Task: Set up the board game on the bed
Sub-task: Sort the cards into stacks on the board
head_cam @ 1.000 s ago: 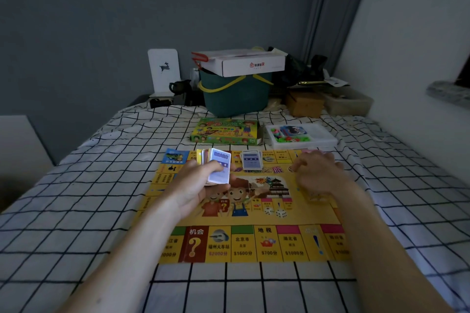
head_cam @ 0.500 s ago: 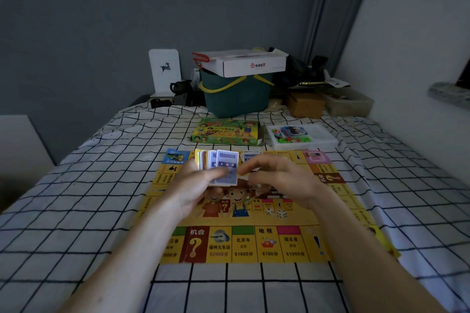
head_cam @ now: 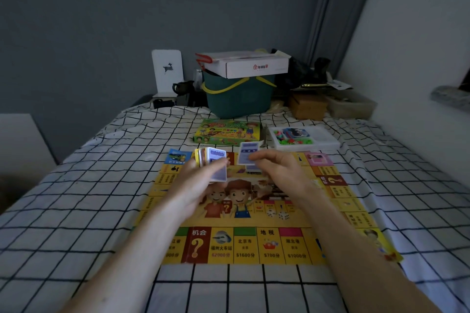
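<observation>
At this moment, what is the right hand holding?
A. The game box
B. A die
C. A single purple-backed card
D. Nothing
C: the right hand pinches a single purple-backed card above the board, while the left hand grips the rest of the stack; the two dice lie on the board.

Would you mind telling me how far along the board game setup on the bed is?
Done: the game board lies unfolded on the bed, with two dice on it. In hand: the left hand grips a stack of cards, and the right hand pinches a single card above a small pile on the board. Left: the remaining cards, and the pieces in the white tray beside the game box.
</observation>
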